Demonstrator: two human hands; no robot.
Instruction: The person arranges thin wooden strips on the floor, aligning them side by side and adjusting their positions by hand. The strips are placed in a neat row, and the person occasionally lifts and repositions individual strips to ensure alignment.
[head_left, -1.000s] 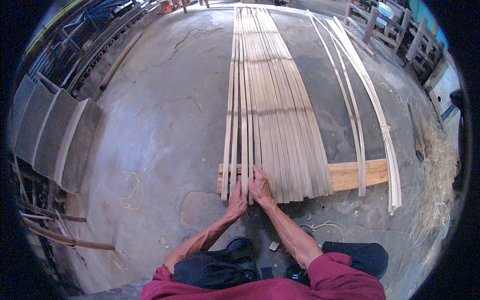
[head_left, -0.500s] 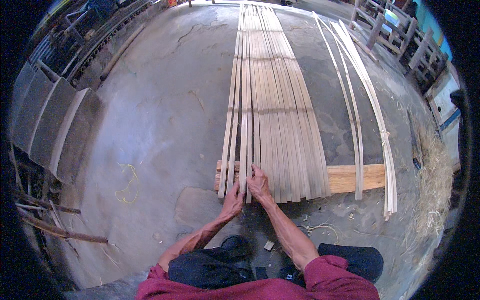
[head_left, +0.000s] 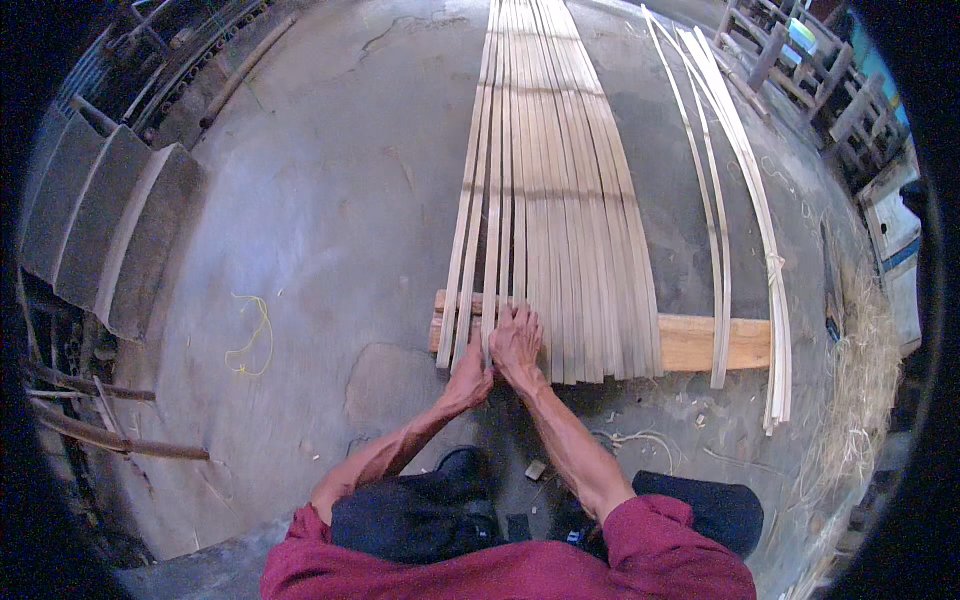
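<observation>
Long, pale, flat bamboo strips (head_left: 580, 260) lie side by side and run away from me, their near ends over a wooden plank (head_left: 715, 343). My left hand (head_left: 468, 378) is closed on the near end of a bamboo strip (head_left: 495, 225) left of the middle, its thumb pointing forward. Right beside it, my right hand (head_left: 516, 345) bends its fingers over the neighbouring strips, gripping at their near ends; the fingertips are partly hidden. Narrow gaps part the leftmost strips, while those to the right lie close together. Darker bands cross the strips.
More loose strips (head_left: 745, 210) lie to the right, some tied in a bundle. A heap of fine shavings (head_left: 865, 370) is at the far right. Concrete steps (head_left: 130, 230) and poles (head_left: 120, 440) stand left. A yellow string (head_left: 262, 340) lies on the floor. Wooden frames (head_left: 800, 70) stand back right.
The view has tilted slightly, so the strips sit higher. My right hand's fingers have spread further over the strips; my left hand stays at the near ends.
</observation>
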